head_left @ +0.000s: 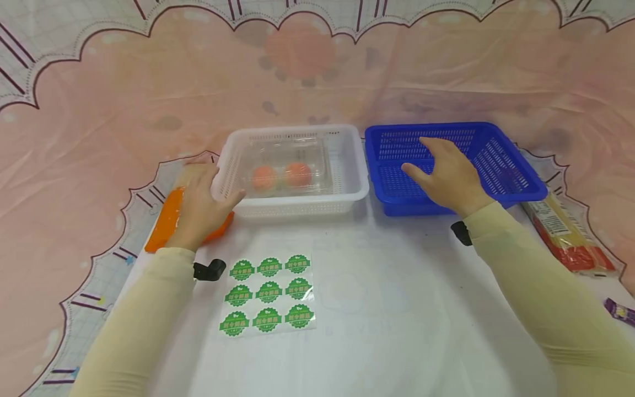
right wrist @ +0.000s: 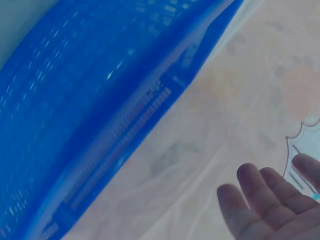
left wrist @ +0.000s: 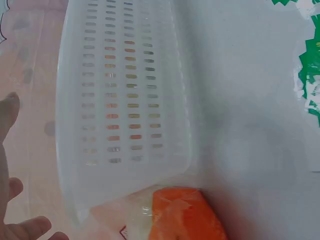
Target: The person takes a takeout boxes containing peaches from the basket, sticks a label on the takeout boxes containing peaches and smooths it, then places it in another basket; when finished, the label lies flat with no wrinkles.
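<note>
My left hand (head_left: 199,208) hovers at the left end of a white plastic basket (head_left: 297,208), over an orange package (head_left: 167,223). Its thumb is spread from the fingers and it holds nothing; whether it touches the basket's rim I cannot tell. Inside that basket is a clear plastic box (head_left: 317,146) with two round orange-pink fruits (head_left: 298,175) in it. My right hand (head_left: 448,177) is above the blue plastic basket (head_left: 526,190), thumb and fingers apart, nothing in it. In the right wrist view its fingers (right wrist: 260,200) appear beside the blue basket's rim.
A sheet of round green stickers (head_left: 268,292) lies on the white table (head_left: 387,320) in front of the white basket. To the right are a clear-and-red food packet (head_left: 568,234) and a small purple wrapper (head_left: 620,312). A pink patterned cloth (head_left: 317,77) hangs behind.
</note>
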Demonstrator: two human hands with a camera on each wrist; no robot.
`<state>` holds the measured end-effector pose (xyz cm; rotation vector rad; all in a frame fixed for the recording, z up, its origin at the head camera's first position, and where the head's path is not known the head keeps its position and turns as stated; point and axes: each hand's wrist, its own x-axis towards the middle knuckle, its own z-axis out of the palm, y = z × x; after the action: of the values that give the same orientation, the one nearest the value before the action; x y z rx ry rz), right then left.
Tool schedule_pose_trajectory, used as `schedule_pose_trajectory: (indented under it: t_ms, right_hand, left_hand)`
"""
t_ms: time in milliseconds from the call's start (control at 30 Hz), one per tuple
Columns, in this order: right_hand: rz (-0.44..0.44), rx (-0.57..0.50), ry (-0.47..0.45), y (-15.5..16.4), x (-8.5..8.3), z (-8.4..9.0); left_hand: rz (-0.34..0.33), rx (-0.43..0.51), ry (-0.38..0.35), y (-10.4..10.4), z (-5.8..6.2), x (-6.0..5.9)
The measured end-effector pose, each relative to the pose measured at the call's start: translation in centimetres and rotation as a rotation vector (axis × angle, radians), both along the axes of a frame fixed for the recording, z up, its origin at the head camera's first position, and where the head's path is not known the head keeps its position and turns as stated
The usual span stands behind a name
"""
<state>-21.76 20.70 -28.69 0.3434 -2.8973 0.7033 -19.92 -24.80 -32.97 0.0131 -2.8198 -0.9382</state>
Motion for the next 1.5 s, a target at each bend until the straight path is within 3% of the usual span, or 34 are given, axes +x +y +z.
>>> schedule_pose_trajectory:
  t_ms: [167,367,700,933,1500]
  right_hand:
    - [0.064,-0.069,0.001,-1.5,-0.7,-0.5]
    - [0.098,-0.091,-0.033,-3.1,-1.3,-0.9]
    - [0.131,-0.099,-0.065,-4.8,-2.3,-1.7]
    - [0.148,-0.127,-0.097,-6.4,-3.1,-2.3]
    - [0.2,-0.305,-0.199,-10.1,-5.2,-3.8]
  left_hand:
    - [0.036,0.099,-0.017,-0.5,-1.3,0.0]
    - [0.064,0.115,-0.011,-0.9,-2.3,0.1]
    - [0.108,0.171,-0.102,-1.2,-2.9,0.2]
    - [0.146,0.232,-0.204,-1.2,-3.1,0.3]
    - [0.121,0.394,-0.243,-1.2,-4.1,-0.2]
